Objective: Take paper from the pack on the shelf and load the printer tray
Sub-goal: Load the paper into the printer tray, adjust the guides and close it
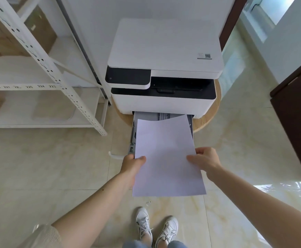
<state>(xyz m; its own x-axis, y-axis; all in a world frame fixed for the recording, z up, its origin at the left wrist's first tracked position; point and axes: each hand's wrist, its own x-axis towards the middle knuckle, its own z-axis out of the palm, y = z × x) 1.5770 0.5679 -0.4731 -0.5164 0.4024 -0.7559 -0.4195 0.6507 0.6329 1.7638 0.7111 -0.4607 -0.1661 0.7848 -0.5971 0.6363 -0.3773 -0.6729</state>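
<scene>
Both grips closed on paper (165,158), left hand (132,162) and right hand (206,159) pinching opposite edges, far end over pulled-out printer tray (132,140).

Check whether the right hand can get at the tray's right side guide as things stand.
Probably not: the right hand is gripping the paper, and the sheets overhang the open tray, covering most of its right side.

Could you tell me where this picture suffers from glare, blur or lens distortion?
Head view: wide-angle bending bows the shelf uprights and stretches the forearms at the bottom corners; window glare sits on the floor tiles lower right; the shelf labels are soft; the paper, held by left hand and right hand over the tray, is sharp.
</scene>
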